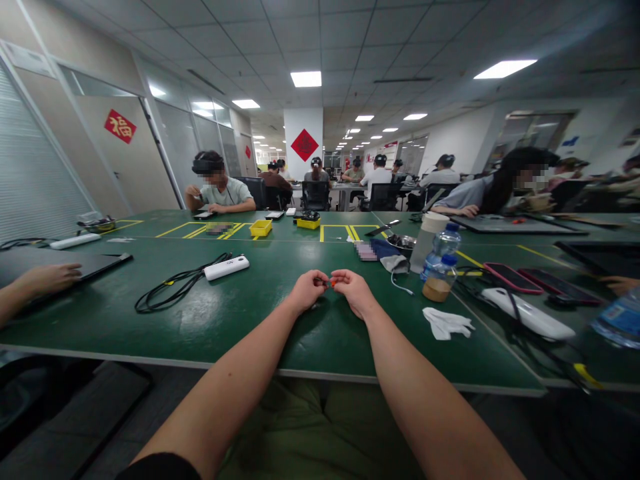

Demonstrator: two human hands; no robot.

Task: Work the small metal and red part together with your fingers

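Observation:
Above the green tabletop (240,327), both of my hands meet with their fingertips almost touching. My right hand (354,293) is closed in a pinch on a small orange-red piece (333,283), too tiny for me to tell its kind. My left hand (306,293) is pinched too, its thumb and forefinger facing that piece. Whatever the left fingertips hold is too small and hidden to name. Both forearms reach in over the table's front edge.
A white power bank (227,267) with a black cable (175,287) lies left. To the right are a crumpled white tissue (447,323), plastic bottles (440,280) and a metal bowl (401,243). Yellow trays (261,229) stand farther back. A co-worker's hand (53,277) is at far left.

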